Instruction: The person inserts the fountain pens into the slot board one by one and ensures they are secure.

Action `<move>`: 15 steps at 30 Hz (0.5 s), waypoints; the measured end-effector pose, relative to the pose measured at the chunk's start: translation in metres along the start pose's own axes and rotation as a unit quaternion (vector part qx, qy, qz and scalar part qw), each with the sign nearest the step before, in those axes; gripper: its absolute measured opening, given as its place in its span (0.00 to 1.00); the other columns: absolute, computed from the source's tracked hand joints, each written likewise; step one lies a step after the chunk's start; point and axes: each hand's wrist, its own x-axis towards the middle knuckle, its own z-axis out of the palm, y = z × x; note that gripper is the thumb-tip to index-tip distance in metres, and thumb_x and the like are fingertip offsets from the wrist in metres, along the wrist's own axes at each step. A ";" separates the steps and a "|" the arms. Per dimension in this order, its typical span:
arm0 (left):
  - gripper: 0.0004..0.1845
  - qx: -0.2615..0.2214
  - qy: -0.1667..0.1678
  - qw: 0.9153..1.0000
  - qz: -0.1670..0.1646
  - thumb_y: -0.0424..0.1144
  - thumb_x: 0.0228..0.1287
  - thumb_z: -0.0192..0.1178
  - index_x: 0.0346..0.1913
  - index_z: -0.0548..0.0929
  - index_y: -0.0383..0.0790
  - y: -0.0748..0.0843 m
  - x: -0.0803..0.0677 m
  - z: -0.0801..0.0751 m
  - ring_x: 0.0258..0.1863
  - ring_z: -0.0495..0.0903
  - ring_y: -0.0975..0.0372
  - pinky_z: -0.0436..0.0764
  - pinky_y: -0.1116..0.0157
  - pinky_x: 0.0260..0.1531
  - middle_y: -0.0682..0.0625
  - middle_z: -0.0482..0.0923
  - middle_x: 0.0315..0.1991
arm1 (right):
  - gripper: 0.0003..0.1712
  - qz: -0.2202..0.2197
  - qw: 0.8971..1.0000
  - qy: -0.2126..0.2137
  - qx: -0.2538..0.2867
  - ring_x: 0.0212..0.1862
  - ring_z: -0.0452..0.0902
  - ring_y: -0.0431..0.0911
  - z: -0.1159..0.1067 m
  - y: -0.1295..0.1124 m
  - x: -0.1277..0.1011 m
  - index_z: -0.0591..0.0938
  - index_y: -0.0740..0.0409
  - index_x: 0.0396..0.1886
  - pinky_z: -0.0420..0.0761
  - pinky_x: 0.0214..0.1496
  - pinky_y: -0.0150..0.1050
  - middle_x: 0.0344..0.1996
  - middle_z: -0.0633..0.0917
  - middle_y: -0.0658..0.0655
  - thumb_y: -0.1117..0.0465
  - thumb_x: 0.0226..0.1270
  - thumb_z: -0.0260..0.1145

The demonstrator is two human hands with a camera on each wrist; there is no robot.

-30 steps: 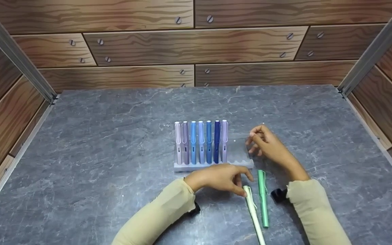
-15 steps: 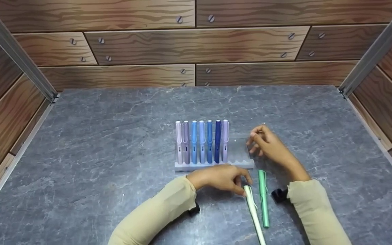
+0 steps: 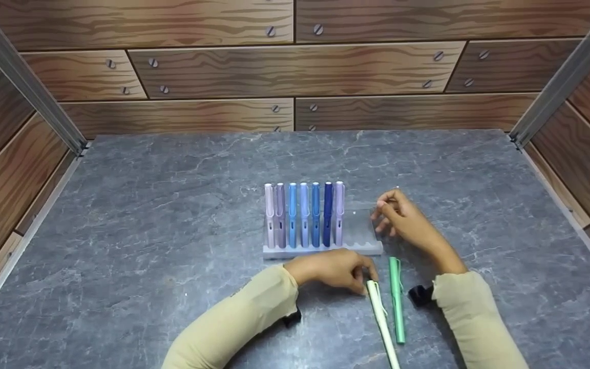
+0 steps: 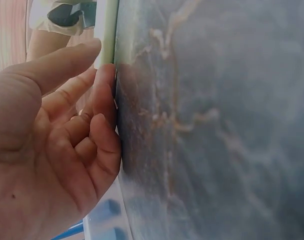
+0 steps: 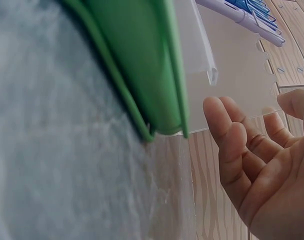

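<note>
My left hand (image 3: 337, 269) is in front of a clear pen stand, with thumb and fingertips right at the capped end of a pale green pen (image 3: 383, 324). In the left wrist view, the thumb overlaps the side of this pen (image 4: 108, 30) and the other fingers bend loosely; I cannot tell whether they pinch it. A darker green pen (image 3: 397, 302) lies just to its right. My right hand (image 3: 402, 218) has loosely bent fingers at the stand's right edge; in the right wrist view they overlap the clear panel (image 5: 239, 65). The green pen's clip end (image 5: 142, 65) looms close there.
Several purple and blue pens (image 3: 304, 215) lean in a row in the clear stand (image 3: 274, 253), whose right-hand notches hold no pens. It stands on a grey marbled table (image 3: 146, 230). Wood-patterned walls (image 3: 295, 69) and metal posts (image 3: 34, 82) enclose the table.
My left thumb has drawn slightly left of the pale green pen, and the index fingertip has come down nearer its capped end. The right hand, pens and stand have stayed put.
</note>
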 end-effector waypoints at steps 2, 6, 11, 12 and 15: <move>0.14 0.006 0.001 1.000 -0.003 0.35 0.60 0.66 0.49 0.82 0.43 0.001 0.000 0.000 0.21 0.70 0.74 0.69 0.79 0.24 0.52 0.81 0.28 | 0.16 -0.003 1.000 0.000 0.000 0.28 0.82 0.41 0.000 0.000 0.000 0.65 0.65 0.50 0.76 0.24 0.35 0.38 0.83 0.65 0.55 0.78 0.48; 0.13 0.026 -0.001 1.000 -0.006 0.38 0.61 0.66 0.49 0.82 0.43 0.003 0.002 0.000 0.22 0.70 0.74 0.69 0.79 0.24 0.52 0.81 0.28 | 0.16 -0.005 1.000 0.003 -0.003 0.28 0.82 0.41 0.000 0.001 0.000 0.65 0.65 0.50 0.76 0.24 0.35 0.36 0.83 0.61 0.55 0.78 0.47; 0.14 0.050 -0.008 0.999 0.000 0.38 0.62 0.65 0.50 0.82 0.44 0.004 0.004 0.001 0.23 0.71 0.73 0.69 0.79 0.24 0.51 0.82 0.29 | 0.16 -0.006 1.000 0.002 0.004 0.27 0.82 0.41 0.001 0.002 0.000 0.65 0.65 0.49 0.77 0.23 0.35 0.35 0.83 0.59 0.54 0.78 0.48; 0.14 0.056 -0.008 0.998 0.003 0.38 0.62 0.65 0.50 0.82 0.44 0.004 0.004 0.001 0.23 0.71 0.73 0.69 0.79 0.24 0.51 0.82 0.30 | 0.16 -0.006 1.000 0.002 0.005 0.27 0.82 0.41 0.001 0.002 0.000 0.65 0.65 0.50 0.77 0.23 0.35 0.35 0.83 0.59 0.54 0.78 0.48; 0.14 0.071 -0.009 0.997 0.009 0.38 0.62 0.64 0.51 0.82 0.45 0.004 0.004 0.001 0.24 0.71 0.72 0.69 0.78 0.24 0.51 0.82 0.31 | 0.16 -0.005 1.000 0.001 0.009 0.27 0.81 0.41 0.001 0.002 0.001 0.64 0.65 0.50 0.77 0.22 0.35 0.35 0.82 0.59 0.55 0.78 0.48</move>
